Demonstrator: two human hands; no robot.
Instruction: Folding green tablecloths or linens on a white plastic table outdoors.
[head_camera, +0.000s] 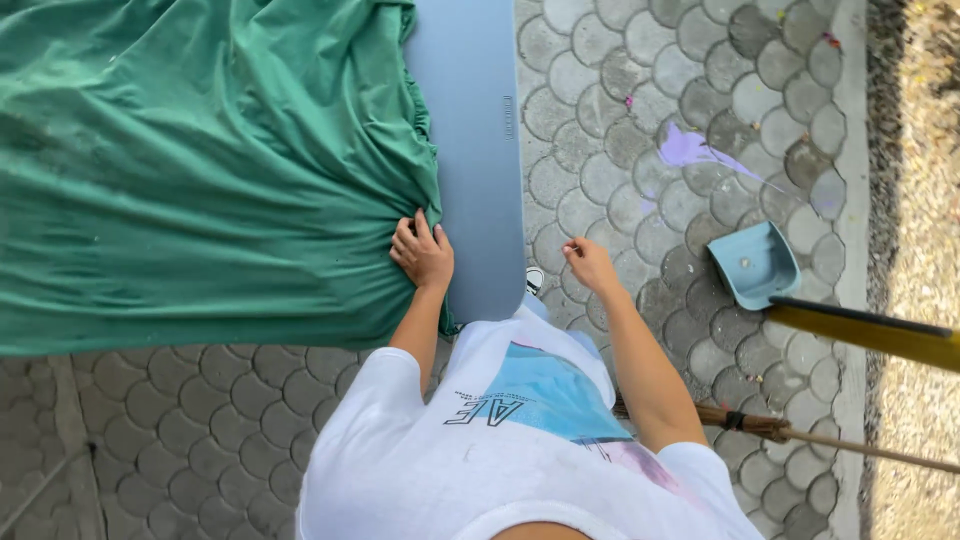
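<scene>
A large green cloth (190, 170) covers most of a blue-grey table top (470, 150). My left hand (421, 252) grips the bunched edge of the cloth where it meets the bare part of the table. Fingers loosely curled, my right hand (590, 264) hangs in the air to the right of the table's edge, over the paving, and it holds nothing that I can see. My white printed shirt fills the bottom of the view.
Grey scalloped paving stones (620, 130) lie all around. A light blue dustpan (755, 262) with a yellow handle (870, 332) lies at the right. A straw broom (770, 428) lies below it. Dry ground borders the far right.
</scene>
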